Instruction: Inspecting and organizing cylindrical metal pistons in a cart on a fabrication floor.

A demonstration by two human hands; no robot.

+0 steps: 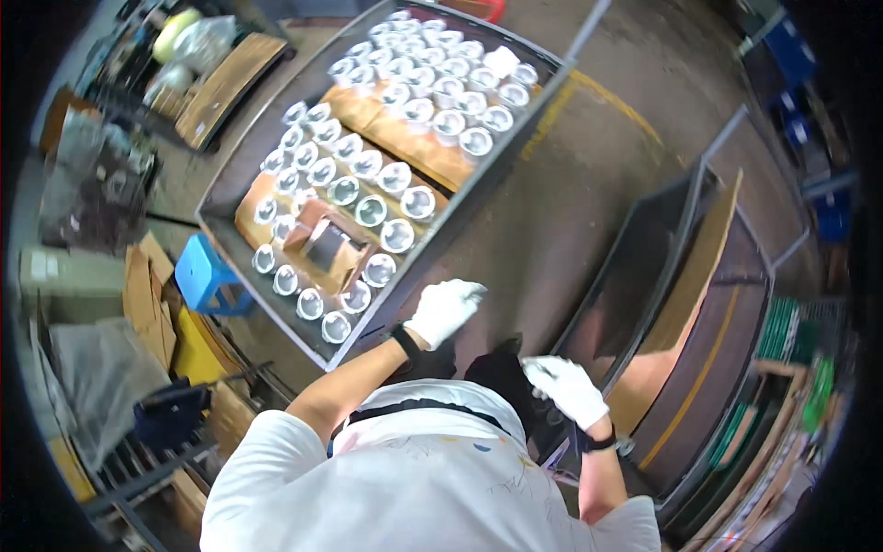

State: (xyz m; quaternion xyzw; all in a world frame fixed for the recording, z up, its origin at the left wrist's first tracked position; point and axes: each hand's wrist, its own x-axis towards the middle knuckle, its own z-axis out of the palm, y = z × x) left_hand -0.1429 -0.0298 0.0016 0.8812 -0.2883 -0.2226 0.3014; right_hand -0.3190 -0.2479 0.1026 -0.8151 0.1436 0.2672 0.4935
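Head view: clear vessels (395, 177) lie ahead-left of left grip (445, 312) and right grip (567, 389), both loosely open.

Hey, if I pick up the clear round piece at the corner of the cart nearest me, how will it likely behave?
The clear round piece looks like glass, see-through and shiny, so it is probably stiff and fragile. Its smooth-looking surface may slip. Given its round outline, it could roll if it tips over.
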